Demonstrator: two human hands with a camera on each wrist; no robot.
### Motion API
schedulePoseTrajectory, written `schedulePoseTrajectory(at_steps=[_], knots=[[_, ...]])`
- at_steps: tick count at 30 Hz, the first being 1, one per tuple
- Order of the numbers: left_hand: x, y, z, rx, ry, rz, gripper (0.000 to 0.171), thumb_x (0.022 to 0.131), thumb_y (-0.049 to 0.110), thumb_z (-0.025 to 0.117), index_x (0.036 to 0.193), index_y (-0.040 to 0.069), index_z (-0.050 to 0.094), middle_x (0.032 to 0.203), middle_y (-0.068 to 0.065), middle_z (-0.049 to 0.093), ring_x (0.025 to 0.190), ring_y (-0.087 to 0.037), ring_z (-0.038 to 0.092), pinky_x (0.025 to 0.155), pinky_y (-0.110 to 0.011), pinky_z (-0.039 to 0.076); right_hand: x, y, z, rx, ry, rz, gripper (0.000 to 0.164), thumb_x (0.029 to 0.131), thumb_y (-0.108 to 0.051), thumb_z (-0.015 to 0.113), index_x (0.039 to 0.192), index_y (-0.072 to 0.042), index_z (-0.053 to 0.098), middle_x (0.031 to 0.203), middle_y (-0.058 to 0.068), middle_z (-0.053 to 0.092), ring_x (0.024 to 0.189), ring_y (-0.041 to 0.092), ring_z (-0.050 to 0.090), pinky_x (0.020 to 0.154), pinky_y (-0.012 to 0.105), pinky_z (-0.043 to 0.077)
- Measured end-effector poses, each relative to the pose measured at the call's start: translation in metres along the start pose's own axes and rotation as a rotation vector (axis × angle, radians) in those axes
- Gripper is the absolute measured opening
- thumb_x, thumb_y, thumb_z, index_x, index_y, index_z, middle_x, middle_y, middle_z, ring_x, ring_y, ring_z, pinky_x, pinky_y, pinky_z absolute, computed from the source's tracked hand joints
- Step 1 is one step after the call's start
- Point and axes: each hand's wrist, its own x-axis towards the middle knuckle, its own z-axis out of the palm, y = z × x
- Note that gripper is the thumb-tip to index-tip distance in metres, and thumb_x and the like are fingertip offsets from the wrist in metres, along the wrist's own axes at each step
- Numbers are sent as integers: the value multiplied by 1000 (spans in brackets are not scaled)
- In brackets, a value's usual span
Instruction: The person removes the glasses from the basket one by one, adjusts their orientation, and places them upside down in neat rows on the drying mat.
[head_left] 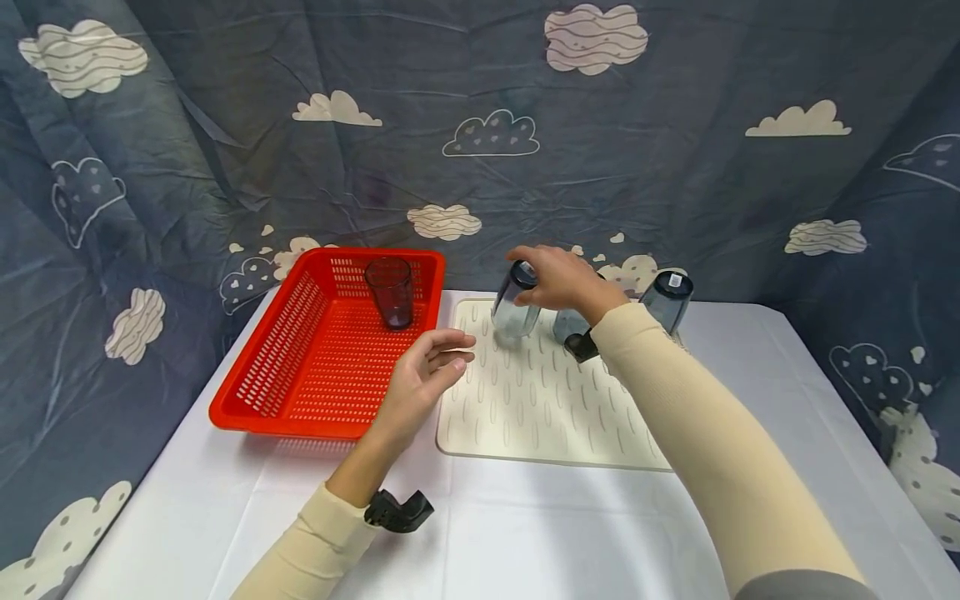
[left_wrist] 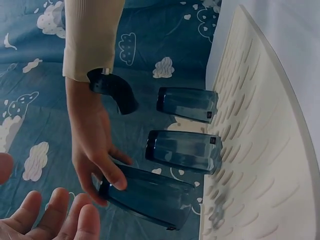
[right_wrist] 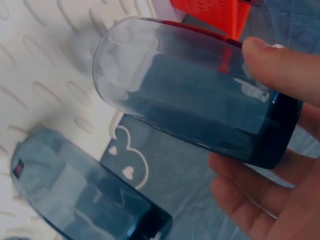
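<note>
Onlooker's notes. Right hand, above centre of the frame, is clamped round the dark base of a glass, thumb on one side, fingers on the other. Glass is upside down, tilted; its mouth hangs just clear of the pale mat. Left hand, near centre, holds nothing, fingers apart and loosely bent, beside the red basket at left on the desk. One glass stands mouth up inside.

Step in hand, my reading: carrying a glass between mat and basket; direction uncertain. Next move calls for a firm grip and clearance from the middle glass.

Hard to see: right wrist and hand partly cover the middle glass; the sleeve overlaps the far-right glass. Left hand is cut off, lower left, in its own wrist view.
</note>
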Motion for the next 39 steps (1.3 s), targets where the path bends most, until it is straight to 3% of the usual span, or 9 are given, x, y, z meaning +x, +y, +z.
schedulePoseTrajectory(at_steps=[6,9,15,22,28,30,39], knots=[[-3,3,-8,-9,-6,1,38,96,3,54,132,-6,48,135,-29,54,121,-41,58,93,-18,52,13,0,8,42,22,58,69,85,-32,77,144,-17,45,132,14,60,114,33,59,93,51,49],[-5,4,-12,-3,-2,6,39,96,3,55,133,-6,48,136,-29,53,121,-43,58,93,-18,52,19,0,11,39,37,61,68,85,-33,78,144,-18,48,133,14,60,117,34,59,94,52,48],[-9,4,-17,27,3,-13,38,96,4,55,133,-3,49,136,-23,55,117,-30,61,93,-18,52,24,1,20,84,56,74,69,85,-35,77,146,-20,48,139,14,58,123,35,57,97,53,48],[-7,2,-20,35,8,-13,37,96,4,55,133,-3,49,135,-23,55,119,-35,59,94,-18,52,29,3,30,98,74,117,71,86,-34,76,148,-22,45,144,14,54,126,35,55,99,53,48],[-10,4,-20,22,34,-39,38,96,4,55,133,-1,49,136,-21,55,113,-14,61,95,-19,52,31,5,37,131,79,163,73,86,-34,77,147,-17,40,142,16,56,127,36,55,102,53,46],[-10,5,-20,23,35,-41,38,96,4,55,133,-2,49,137,-22,54,112,-12,61,95,-18,52,31,5,39,135,88,174,71,85,-34,77,145,-16,42,139,16,57,124,35,57,101,52,47],[-9,3,-18,27,22,-32,38,96,4,55,133,-2,49,137,-23,54,121,-39,56,94,-17,51,29,9,45,114,93,201,69,86,-33,76,145,-19,43,141,16,57,127,36,56,101,54,47]])
